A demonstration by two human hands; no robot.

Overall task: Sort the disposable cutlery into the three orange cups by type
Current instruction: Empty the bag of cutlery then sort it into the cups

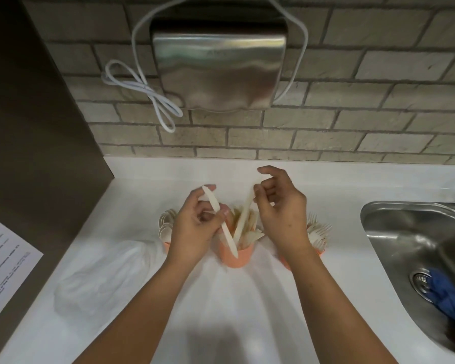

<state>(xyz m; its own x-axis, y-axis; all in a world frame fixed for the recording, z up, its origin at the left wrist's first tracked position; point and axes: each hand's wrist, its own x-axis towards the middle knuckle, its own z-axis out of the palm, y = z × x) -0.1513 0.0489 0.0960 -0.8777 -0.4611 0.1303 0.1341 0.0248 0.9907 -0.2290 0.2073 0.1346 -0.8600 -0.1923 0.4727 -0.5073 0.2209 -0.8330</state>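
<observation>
Both knives are at the middle cup [237, 260]. Left hand [195, 228] pinches a knife [231, 241] mid-shaft, tip at the rim; right hand [283, 214] pinches a second knife [243, 216] by its top, standing inside. Light, bendy, slick plastic, so I'd grip mid-handle, gently.

A washroom or kitchenette: wall hand dryer [218, 67], steel sink [405, 232], tiled wall [352, 122].

The white counter [326, 185] bears three orange cups [237, 258] and a clear plastic bag [103, 277].
</observation>
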